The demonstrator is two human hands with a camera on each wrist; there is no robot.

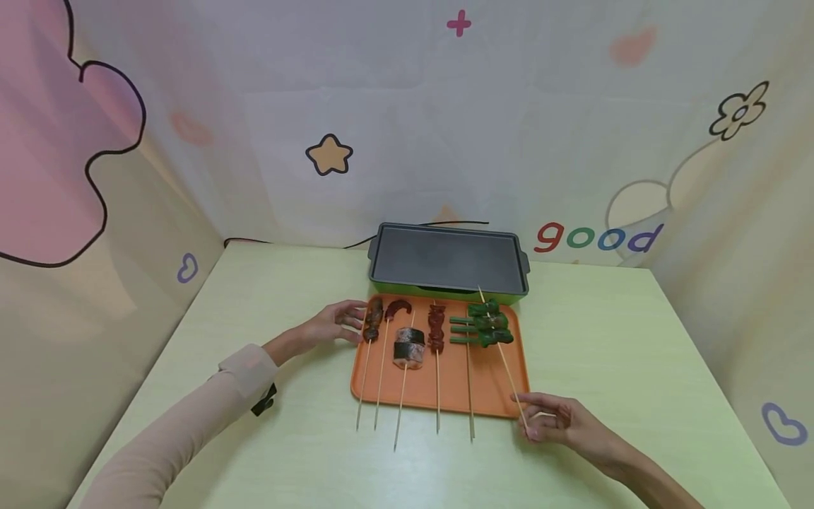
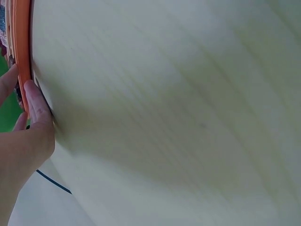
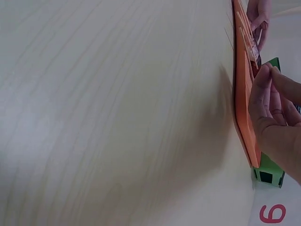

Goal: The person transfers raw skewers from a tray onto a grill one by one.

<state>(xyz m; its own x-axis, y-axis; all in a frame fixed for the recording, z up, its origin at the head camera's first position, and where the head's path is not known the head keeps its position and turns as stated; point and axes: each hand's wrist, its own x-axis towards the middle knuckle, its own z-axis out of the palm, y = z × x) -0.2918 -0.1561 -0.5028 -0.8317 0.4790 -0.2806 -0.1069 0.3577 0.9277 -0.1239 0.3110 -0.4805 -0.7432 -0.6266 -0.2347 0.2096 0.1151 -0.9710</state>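
Note:
My right hand [image 1: 553, 420] pinches the lower end of a green vegetable skewer [image 1: 514, 385] between thumb and fingertips. The skewer slants up to the left, its green pieces [image 1: 490, 323] over the right part of an orange tray [image 1: 454, 396]. My left hand [image 1: 331, 324] holds the tray's left rim, thumb over the edge and a finger against the outer wall [image 2: 22, 42]. On the tray lie a dark meat skewer [image 1: 373, 318], a curled reddish skewer [image 1: 398, 308], a black-banded skewer [image 1: 409, 348] and a red meat skewer [image 1: 436, 329], with stick ends over the front edge.
Directly behind the tray stands a green-based grill with a dark flat plate [image 1: 448, 256]. A black cord [image 1: 359, 242] runs along the back of the pale table [image 1: 610, 339]. Printed curtains [image 1: 394, 127] close in the back and both sides.

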